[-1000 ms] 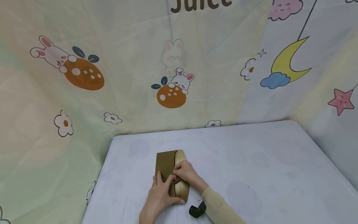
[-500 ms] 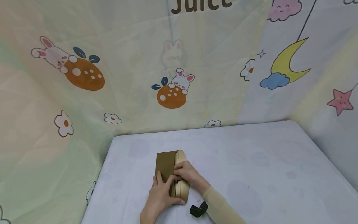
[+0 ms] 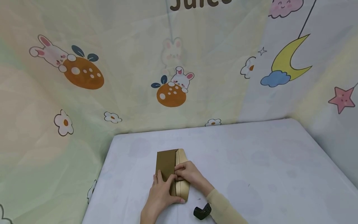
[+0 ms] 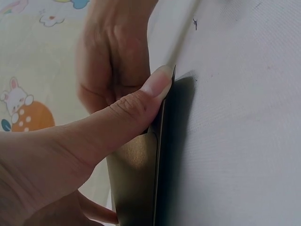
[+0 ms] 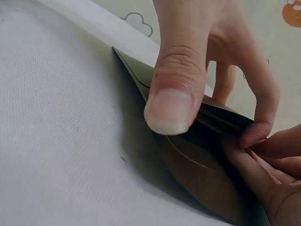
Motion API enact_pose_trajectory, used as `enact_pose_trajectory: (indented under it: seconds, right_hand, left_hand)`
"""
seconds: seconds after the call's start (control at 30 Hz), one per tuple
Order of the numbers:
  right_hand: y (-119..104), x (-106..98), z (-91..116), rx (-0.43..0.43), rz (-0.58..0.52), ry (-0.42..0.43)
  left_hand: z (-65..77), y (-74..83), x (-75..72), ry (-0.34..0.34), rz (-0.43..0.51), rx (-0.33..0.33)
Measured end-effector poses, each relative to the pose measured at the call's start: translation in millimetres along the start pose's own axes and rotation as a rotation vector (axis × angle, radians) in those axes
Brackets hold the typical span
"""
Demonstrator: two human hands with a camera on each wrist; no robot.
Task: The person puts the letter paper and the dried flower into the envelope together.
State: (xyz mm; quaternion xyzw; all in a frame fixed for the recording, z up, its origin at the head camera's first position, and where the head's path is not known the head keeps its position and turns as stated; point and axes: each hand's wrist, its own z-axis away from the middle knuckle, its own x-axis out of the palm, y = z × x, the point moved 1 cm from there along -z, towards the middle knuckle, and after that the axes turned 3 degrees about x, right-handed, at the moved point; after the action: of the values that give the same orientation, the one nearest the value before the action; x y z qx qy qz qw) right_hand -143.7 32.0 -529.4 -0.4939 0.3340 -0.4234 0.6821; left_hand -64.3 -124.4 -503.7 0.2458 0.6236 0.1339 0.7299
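Observation:
A brown-gold paper envelope (image 3: 165, 161) lies on the white table, its paler flap (image 3: 183, 189) folded out to the right. My left hand (image 3: 160, 194) holds it down, with the thumb on the flap's near edge and the index finger bent at the mouth. From the right, my right hand (image 3: 191, 175) pinches the envelope's mouth edge with curled fingers. In the right wrist view the mouth gapes, showing a dark inner side (image 5: 193, 174), and the right fingers (image 5: 263, 181) reach under the edge. The left wrist view shows the envelope (image 4: 134, 165) edge-on beneath the thumb.
A small black angled piece (image 3: 202, 212) sits beside the right sleeve (image 3: 223, 207). The white-covered table (image 3: 265, 161) spreads around the envelope. Printed cloth walls (image 3: 134, 68) with bunnies and oranges rise along its back and sides.
My right hand has shifted slightly right along the mouth, and the black piece has moved right with its wrist. A dark gap visible earlier between the fingers is now covered. The left hand stays put.

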Motion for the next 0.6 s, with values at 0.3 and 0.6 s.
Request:
enact_pose_trajectory:
  seconds: [0.3,0.6]
  right_hand:
    - [-1.6,-6.3,3.5,-0.048,0.026,0.005]
    - [-4.0,-9.2,9.8,-0.271,0.329,0.169]
  left_hand:
    - [0.1,1.6,0.1,0.010,-0.018,0.011]
    - [0.7,3.0,6.1,0.020,-0.075,0.028]
